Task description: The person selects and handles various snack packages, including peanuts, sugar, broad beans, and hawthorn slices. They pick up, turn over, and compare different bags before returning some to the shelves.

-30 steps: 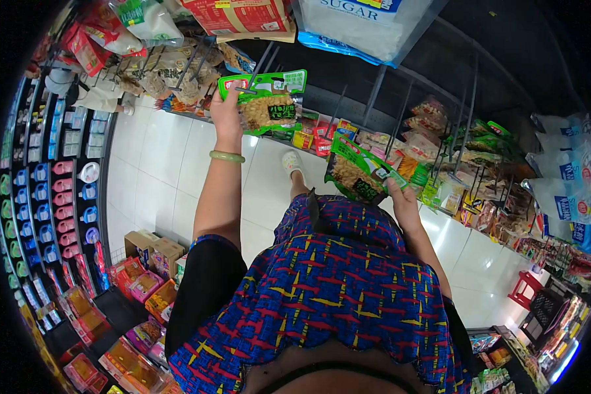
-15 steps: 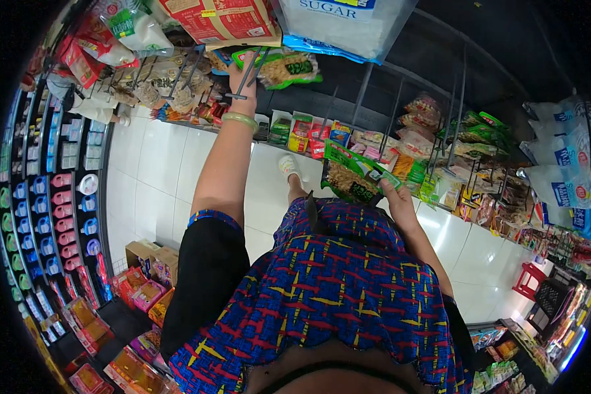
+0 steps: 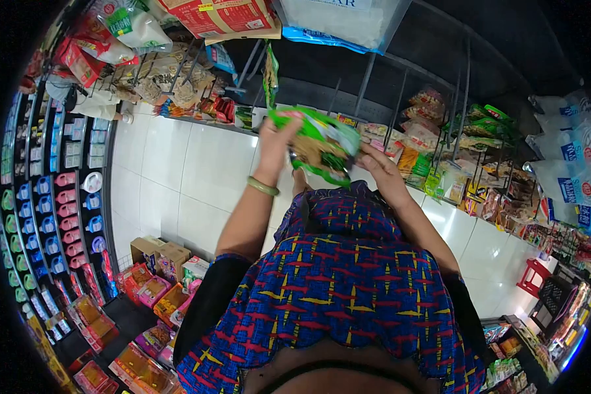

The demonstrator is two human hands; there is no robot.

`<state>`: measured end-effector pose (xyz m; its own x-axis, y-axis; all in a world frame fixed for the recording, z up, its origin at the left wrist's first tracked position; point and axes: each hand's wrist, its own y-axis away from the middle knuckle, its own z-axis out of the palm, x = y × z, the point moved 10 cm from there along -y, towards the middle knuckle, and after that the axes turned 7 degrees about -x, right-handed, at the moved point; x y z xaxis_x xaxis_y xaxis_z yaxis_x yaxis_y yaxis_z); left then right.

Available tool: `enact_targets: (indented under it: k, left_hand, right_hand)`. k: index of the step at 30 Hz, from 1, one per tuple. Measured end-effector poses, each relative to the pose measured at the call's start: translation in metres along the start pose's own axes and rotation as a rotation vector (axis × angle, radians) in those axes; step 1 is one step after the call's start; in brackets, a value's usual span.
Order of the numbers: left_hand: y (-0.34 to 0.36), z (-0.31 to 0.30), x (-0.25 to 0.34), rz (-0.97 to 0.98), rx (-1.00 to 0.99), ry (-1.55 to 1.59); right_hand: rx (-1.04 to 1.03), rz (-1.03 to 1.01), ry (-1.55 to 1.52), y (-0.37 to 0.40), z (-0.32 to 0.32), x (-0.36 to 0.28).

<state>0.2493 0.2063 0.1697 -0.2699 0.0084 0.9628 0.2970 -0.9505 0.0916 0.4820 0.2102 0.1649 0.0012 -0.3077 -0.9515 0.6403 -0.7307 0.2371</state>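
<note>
In front of my body, blurred by motion, is a green food packet (image 3: 323, 146) with a clear window showing tan dried contents. My left hand (image 3: 278, 143), with a pale green bangle at the wrist, grips its upper left side. The fingers of my right hand (image 3: 381, 172) close on its right edge. Whether one packet or two overlap here I cannot tell. Just above my left hand, a similar green packet (image 3: 270, 75) hangs edge-on from a shelf hook (image 3: 246, 72).
Big sugar bags (image 3: 338, 29) and a red-and-tan package (image 3: 220, 18) jut out overhead. Hooks with bagged dry goods (image 3: 423, 125) line the rack at right. Detergent bottles (image 3: 65, 207) fill shelves at left. A person (image 3: 95, 102) stands at far left; a red stool (image 3: 536, 277) is at right.
My left hand has come down from the hook to the packet at my right hand. The packet has risen and shifted left, and the hanging green packet has turned edge-on.
</note>
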Motion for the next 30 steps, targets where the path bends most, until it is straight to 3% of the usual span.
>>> enact_targets:
  k: [2,3,6,8,15,19,22,23,26,30]
  left_hand:
    - [-0.021,-0.052,0.011,-0.054,0.146,0.074]
    - [-0.036,-0.074,0.022,0.082,0.171,0.153]
    - [-0.064,-0.112,0.038,0.126,0.18,0.084]
    - [-0.069,-0.112,0.051,0.17,0.199,-0.04]
    - [-0.067,-0.113,0.046,0.066,0.311,0.052]
    - [-0.087,-0.109,0.065,0.254,0.316,-0.087]
    - [-0.098,-0.082,0.087,0.376,0.291,-0.295]
    - [-0.11,-0.08,0.082,0.33,0.255,-0.368]
    - [-0.162,-0.092,0.045,0.315,0.017,-0.016]
    - [-0.153,-0.085,0.04,0.287,0.129,-0.103]
  right_hand:
    - [-0.043,-0.001,-0.076,0.0,0.0,-0.004]
    - [-0.041,-0.003,-0.078,0.005,-0.009,-0.001]
    - [0.159,0.12,-0.185,0.028,-0.042,0.021]
    - [0.222,0.123,-0.221,0.042,-0.056,0.034]
    - [0.399,0.153,-0.26,0.075,-0.091,0.07]
    - [0.504,0.168,-0.121,0.09,-0.128,0.072]
    - [0.736,0.08,-0.014,0.114,-0.188,0.055]
    - [0.827,0.069,0.0,0.123,-0.214,0.049]
    - [1.036,-0.032,-0.042,0.146,-0.281,0.029]
    - [1.145,-0.108,0.094,0.16,-0.367,0.022]
